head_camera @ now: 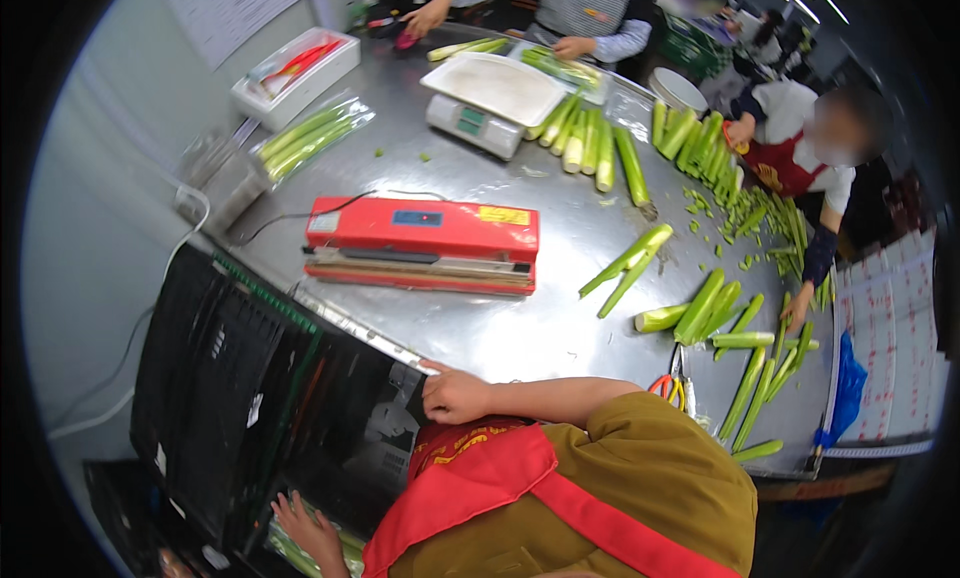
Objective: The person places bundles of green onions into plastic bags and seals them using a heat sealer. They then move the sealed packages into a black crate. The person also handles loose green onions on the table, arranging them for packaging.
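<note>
My left hand point(309, 531) is low at the left with its fingers spread. It lies over clear-bagged green celery-like stalks point(300, 557) in a black plastic crate point(352, 435); whether it presses on them is unclear. My right hand point(456, 395) has curled fingers at the metal table's edge, by the crate. The fingers' undersides are hidden, so a grip cannot be made out. Beyond it on the steel table point(457, 326) sits a red impulse heat sealer point(424, 240), its jaw facing me. Loose stalks point(630, 263) lie to its right.
A digital scale point(487, 101) stands behind the sealer. Bagged stalks point(315, 139) and a foam box point(296, 75) of red peppers are back left. Scissors point(675, 386) lie near my right elbow. Co-workers handle stalks at the far and right sides. Black crates point(202, 398) stand left.
</note>
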The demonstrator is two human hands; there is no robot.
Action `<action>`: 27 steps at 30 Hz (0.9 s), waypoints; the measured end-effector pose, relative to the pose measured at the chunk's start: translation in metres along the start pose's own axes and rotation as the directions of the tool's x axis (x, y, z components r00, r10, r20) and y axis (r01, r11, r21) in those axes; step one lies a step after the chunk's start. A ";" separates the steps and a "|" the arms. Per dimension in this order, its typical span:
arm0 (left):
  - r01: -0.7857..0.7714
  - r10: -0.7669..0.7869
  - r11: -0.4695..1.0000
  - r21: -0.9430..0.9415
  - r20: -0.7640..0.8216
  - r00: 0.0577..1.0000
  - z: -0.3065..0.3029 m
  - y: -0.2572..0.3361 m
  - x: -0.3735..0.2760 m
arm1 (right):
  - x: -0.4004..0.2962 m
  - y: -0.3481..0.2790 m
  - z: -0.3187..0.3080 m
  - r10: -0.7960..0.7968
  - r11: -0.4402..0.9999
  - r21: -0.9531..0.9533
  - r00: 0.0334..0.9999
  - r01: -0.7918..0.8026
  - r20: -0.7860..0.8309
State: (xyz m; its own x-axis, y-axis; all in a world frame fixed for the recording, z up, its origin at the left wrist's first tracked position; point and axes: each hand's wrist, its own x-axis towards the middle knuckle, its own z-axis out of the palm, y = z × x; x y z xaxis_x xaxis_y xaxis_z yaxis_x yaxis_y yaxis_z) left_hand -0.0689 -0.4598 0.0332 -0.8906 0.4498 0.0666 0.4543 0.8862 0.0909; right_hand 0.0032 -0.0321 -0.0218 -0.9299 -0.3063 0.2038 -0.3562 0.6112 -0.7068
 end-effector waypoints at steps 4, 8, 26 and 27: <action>-0.112 0.143 0.888 -0.445 0.037 0.989 0.001 0.077 0.037 | -0.006 -0.013 0.006 0.047 0.916 0.393 0.994 -0.083 0.099; 0.496 0.212 0.470 -0.730 0.639 0.740 0.014 0.173 0.072 | -0.022 -0.010 0.003 0.054 0.789 0.585 0.971 -0.185 0.234; 0.302 0.834 0.552 -0.777 0.527 -0.167 -0.005 0.304 0.269 | -0.101 -0.085 -0.008 0.866 0.278 0.954 0.459 -0.111 -0.199; 0.321 0.842 0.539 -0.779 0.511 -0.173 -0.002 0.310 0.267 | -0.100 -0.088 -0.003 0.879 0.270 0.960 0.427 -0.074 -0.214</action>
State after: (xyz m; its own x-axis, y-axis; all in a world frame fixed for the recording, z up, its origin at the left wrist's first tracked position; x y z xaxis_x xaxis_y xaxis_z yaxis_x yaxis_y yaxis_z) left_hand -0.1656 -0.0658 0.0811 0.5271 0.7252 -0.4431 -0.0274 0.5356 0.8440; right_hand 0.1271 -0.0529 0.0224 -0.7297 0.5624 -0.3889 0.0610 -0.5129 -0.8563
